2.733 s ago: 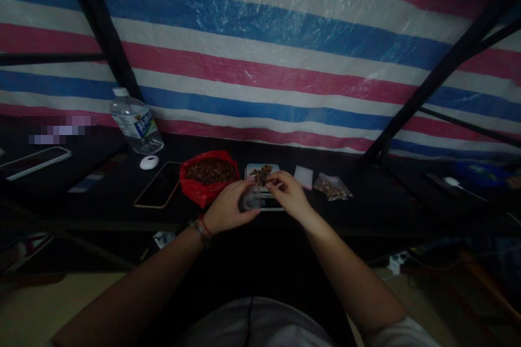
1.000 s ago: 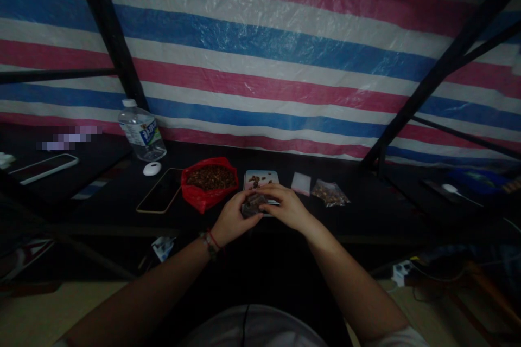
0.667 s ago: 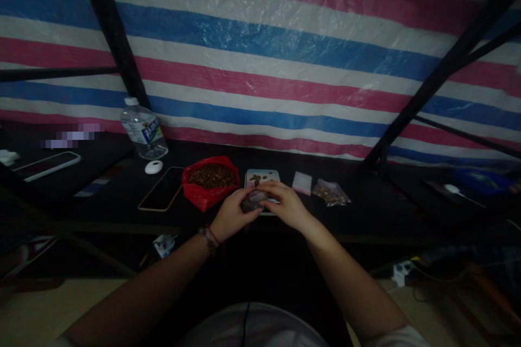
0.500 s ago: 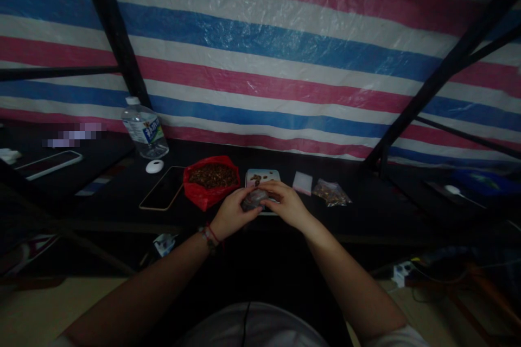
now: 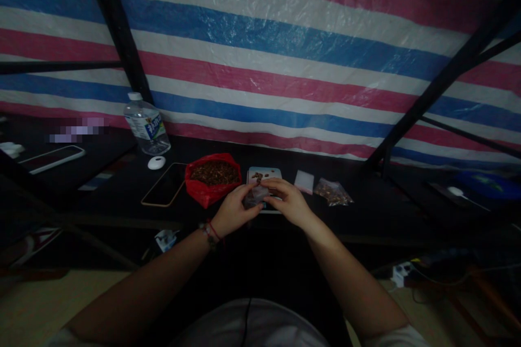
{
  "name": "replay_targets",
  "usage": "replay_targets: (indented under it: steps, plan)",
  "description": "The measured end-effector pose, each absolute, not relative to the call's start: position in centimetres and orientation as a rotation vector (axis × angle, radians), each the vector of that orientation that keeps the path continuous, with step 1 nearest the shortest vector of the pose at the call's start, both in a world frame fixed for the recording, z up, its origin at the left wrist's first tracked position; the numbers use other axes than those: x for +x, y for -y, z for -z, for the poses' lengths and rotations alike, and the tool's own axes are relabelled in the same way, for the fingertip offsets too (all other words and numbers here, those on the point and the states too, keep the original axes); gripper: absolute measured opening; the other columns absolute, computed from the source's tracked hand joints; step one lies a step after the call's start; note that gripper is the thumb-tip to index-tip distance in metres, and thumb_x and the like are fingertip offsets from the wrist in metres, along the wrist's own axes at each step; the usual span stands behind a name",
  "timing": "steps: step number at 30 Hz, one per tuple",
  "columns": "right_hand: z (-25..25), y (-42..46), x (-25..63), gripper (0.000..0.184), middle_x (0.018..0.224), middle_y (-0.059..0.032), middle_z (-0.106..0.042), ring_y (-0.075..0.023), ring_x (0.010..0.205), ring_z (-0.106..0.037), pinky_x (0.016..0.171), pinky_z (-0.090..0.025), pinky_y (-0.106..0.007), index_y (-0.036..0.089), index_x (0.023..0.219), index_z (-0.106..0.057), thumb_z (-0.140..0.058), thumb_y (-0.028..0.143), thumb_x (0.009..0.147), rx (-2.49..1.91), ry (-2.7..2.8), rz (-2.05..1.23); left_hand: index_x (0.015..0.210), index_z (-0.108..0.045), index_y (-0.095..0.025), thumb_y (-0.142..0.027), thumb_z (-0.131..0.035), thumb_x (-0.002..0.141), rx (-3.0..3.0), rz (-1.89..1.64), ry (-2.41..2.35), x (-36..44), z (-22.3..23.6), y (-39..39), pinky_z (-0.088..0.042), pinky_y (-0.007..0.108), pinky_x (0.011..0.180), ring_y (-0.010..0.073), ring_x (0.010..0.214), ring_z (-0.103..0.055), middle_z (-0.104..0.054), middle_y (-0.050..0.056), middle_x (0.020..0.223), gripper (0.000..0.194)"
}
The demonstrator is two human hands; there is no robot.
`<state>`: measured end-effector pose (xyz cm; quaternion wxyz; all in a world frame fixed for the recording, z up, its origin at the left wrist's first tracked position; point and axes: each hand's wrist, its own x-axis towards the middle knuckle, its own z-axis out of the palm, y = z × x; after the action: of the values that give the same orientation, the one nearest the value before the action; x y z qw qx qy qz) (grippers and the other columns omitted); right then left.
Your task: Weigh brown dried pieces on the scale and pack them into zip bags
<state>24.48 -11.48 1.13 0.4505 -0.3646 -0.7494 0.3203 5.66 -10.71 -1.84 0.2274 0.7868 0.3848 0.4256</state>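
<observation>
Both hands hold a small clear plastic bag [image 5: 256,195] between them, over the near part of a small pale scale or tray [image 5: 266,172]. My left hand [image 5: 235,209] pinches the bag's left side; a beaded bracelet and a red cord circle that wrist. Thumb and fingers of my right hand [image 5: 290,203] close on its right side. Several small brown pieces lie on the pale surface behind my fingertips. What is inside the bag is hard to make out. Left of the hands stands an open red bag [image 5: 209,192] full of small brown pieces.
To the right lie a stack of clear bags [image 5: 304,181] and a filled bag [image 5: 332,192]. A phone [image 5: 164,185], a white round case [image 5: 157,162] and a plastic bottle [image 5: 147,127] are at left. Dark metal posts [image 5: 122,32] and a striped sheet [image 5: 260,54] rise behind.
The bag between my hands looks more opened out and clearer than before. My hands stay in nearly the same place; the view has shifted slightly.
</observation>
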Motion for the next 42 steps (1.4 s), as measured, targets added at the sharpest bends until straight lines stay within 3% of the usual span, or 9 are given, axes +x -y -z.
replay_targets:
  steps: [12,20,24,29,35,42]
  plan:
    - [-1.9,11.7,26.5,0.070,0.131,-0.0073,-0.050,-0.0203,0.111,-0.053,0.084,-0.051,-0.033,0.029,0.135,-0.042,-0.056,0.007,0.070,-1.068,2.053,-0.675,0.128,-0.047,-0.020,-0.030,-0.063,0.077,2.163,-1.189,-1.033,5.2,2.5,10.2,-0.045,0.040,0.094,0.0221,0.105,-0.058,-0.060,0.009,0.117,0.054]
    - [2.4,7.5,33.2,0.040,0.098,-0.0074,-0.065,-0.0176,0.081,-0.063,0.079,-0.050,-0.035,0.016,0.105,-0.061,-0.060,0.011,0.065,-1.591,1.805,-0.587,0.132,-0.039,-0.017,-0.029,-0.066,0.071,2.076,-1.257,-1.210,5.0,3.9,9.5,-0.045,0.041,0.095,0.0221,0.102,-0.058,-0.056,0.011,0.118,0.068]
    - [4.6,6.8,34.2,0.037,0.093,-0.0070,-0.066,-0.0196,0.084,-0.062,0.080,-0.049,-0.034,0.015,0.101,-0.062,-0.066,0.015,0.065,-1.693,1.854,-0.551,0.135,-0.034,-0.013,-0.032,-0.067,0.070,1.976,-1.252,-1.254,5.2,4.7,9.2,-0.045,0.041,0.095,0.0226,0.103,-0.058,-0.055,0.013,0.119,0.075]
    - [3.8,6.7,34.4,0.067,0.113,-0.0125,-0.056,-0.0236,0.102,-0.057,0.090,-0.045,-0.038,0.015,0.126,-0.051,-0.072,0.028,0.064,-1.695,1.886,-0.266,0.118,-0.050,-0.014,-0.031,-0.064,0.071,1.927,-1.224,-1.283,5.2,5.2,8.7,-0.045,0.040,0.093,0.0231,0.102,-0.059,-0.060,0.010,0.111,0.052]
    - [0.8,3.7,31.5,0.033,0.102,-0.0105,-0.063,-0.0194,0.097,-0.058,0.090,-0.044,-0.032,0.013,0.111,-0.063,-0.053,0.023,0.081,-1.557,2.057,-0.125,0.103,-0.053,-0.016,-0.027,-0.061,0.074,1.875,-1.232,-1.236,5.1,5.1,8.5,-0.049,0.032,0.079,0.0171,0.084,-0.061,-0.062,0.004,0.095,0.031]
    - [0.3,-0.5,27.0,0.030,0.111,-0.0109,-0.066,-0.0187,0.107,-0.058,0.095,-0.039,-0.025,0.012,0.105,-0.068,-0.047,0.014,0.083,-1.665,2.343,-0.152,0.098,-0.051,-0.018,-0.027,-0.062,0.074,1.829,-1.266,-1.210,4.3,5.4,7.6,-0.048,0.030,0.077,0.0160,0.082,-0.061,-0.061,0.002,0.090,0.028]
